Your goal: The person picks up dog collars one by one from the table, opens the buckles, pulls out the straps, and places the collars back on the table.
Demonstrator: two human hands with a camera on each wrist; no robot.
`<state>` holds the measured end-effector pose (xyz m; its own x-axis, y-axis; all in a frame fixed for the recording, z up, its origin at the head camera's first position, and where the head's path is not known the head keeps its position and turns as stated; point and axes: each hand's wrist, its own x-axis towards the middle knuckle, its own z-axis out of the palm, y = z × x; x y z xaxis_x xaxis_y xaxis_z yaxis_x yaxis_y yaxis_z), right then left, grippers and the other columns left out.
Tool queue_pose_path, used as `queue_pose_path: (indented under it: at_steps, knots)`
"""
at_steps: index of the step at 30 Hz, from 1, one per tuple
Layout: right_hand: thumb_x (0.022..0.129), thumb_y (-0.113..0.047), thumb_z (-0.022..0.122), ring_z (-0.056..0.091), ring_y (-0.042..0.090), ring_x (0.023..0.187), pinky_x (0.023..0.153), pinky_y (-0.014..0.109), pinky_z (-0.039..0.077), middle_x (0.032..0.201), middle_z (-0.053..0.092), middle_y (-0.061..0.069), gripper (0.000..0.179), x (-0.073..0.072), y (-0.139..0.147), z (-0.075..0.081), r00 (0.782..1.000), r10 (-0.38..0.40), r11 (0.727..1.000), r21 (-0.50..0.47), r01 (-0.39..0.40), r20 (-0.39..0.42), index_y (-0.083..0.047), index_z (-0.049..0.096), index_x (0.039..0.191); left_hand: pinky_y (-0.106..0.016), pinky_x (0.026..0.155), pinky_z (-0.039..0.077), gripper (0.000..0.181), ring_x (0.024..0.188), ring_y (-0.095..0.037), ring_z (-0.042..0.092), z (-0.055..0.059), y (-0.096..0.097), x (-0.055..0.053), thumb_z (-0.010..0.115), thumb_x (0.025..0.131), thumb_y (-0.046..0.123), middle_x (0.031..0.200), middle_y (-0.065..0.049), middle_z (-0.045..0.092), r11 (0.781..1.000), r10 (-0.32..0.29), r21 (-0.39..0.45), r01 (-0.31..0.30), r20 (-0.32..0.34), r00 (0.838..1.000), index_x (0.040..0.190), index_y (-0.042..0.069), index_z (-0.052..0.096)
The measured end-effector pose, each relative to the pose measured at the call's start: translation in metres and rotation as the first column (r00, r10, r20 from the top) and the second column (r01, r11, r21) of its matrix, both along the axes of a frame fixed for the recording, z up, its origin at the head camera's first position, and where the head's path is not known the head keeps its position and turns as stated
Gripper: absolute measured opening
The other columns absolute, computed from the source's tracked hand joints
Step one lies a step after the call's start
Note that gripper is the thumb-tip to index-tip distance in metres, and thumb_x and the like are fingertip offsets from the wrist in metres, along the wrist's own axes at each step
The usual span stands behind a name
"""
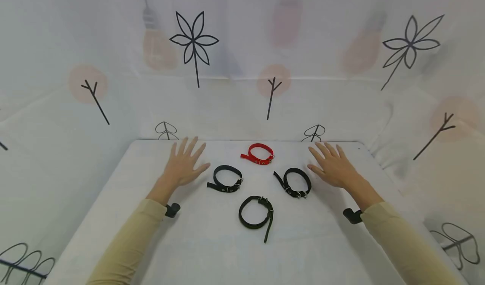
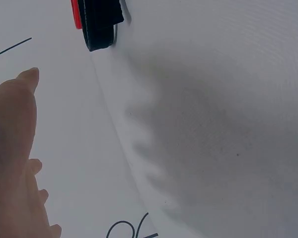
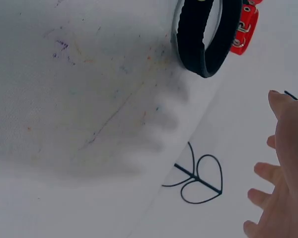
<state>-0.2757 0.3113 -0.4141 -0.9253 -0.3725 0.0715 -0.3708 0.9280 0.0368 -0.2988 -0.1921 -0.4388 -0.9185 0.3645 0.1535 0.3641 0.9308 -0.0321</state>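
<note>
Several buckled collars lie looped on a white table. A red collar is at the back centre, and a black collar sits left of the middle. Another black collar is on the right, while a dark green one lies closest to me. My left hand is spread with straight fingers, left of the left black collar and apart from it. On the other side, my right hand is spread near the right black collar, holding nothing. Both wrist views show a shadow on the table beside the hand.
The white table ends at a back edge against a pale curtain printed with plants and bulbs. A dark wrist strap is on the left wrist, and a similar one on the right.
</note>
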Motion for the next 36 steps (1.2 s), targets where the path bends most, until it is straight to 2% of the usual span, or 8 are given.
queue_pose_path:
  at_steps: [6,13,21,29,36]
  knots:
    - [0.107,-0.040,0.052,0.018,0.051,0.150,0.119,0.068,0.008,0.163,0.025,0.026,0.067,-0.002,-0.009,-0.002,0.999,0.047,0.998,-0.047,-0.047,-0.003,-0.002,0.031,0.159,-0.066,0.120,0.002,0.075,0.156,-0.042,0.005,-0.006,0.003,-0.003,0.031,0.104,0.065,0.172,-0.011,0.008,0.999,-0.008,0.031,0.008,-0.008,1.000,0.165,0.022,0.022]
    - [0.107,-0.038,0.053,0.022,0.050,0.149,0.120,0.066,0.009,0.162,0.028,0.026,0.066,-0.004,-0.017,-0.001,0.998,0.062,0.996,-0.065,-0.062,-0.011,-0.002,0.032,0.158,-0.063,0.121,-0.002,0.074,0.157,-0.040,0.002,-0.001,0.009,-0.004,0.029,0.104,0.065,0.172,-0.009,0.006,0.999,-0.007,0.049,0.006,0.019,1.000,0.165,0.024,0.019]
    - [0.107,-0.035,0.054,0.028,0.051,0.145,0.118,0.065,0.019,0.160,0.030,0.028,0.065,-0.004,-0.028,0.000,0.996,0.084,0.989,-0.124,-0.080,0.031,-0.001,0.031,0.158,-0.066,0.120,0.010,0.072,0.155,-0.043,0.011,-0.001,0.017,-0.005,0.034,0.105,0.061,0.171,-0.011,0.012,0.996,-0.044,0.073,0.042,0.017,0.999,0.164,0.022,0.024]
    - [0.104,-0.034,0.060,0.034,0.051,0.142,0.115,0.066,0.026,0.156,0.036,0.027,0.066,-0.006,-0.037,-0.001,0.995,0.092,0.979,-0.185,-0.083,0.040,-0.001,0.035,0.156,-0.064,0.120,0.014,0.071,0.154,-0.042,0.015,0.003,0.035,-0.010,0.036,0.106,0.060,0.170,-0.012,0.016,0.991,-0.087,0.103,0.082,0.037,0.996,0.164,0.021,0.025]
    - [0.103,-0.032,0.064,0.039,0.049,0.139,0.113,0.066,0.031,0.154,0.040,0.027,0.067,-0.010,-0.049,0.000,0.993,0.102,0.971,-0.220,-0.088,0.054,0.000,0.037,0.155,-0.061,0.121,0.015,0.070,0.154,-0.040,0.016,0.008,0.047,-0.013,0.037,0.107,0.058,0.170,-0.012,0.019,0.989,-0.100,0.116,0.091,0.075,0.992,0.164,0.021,0.024]
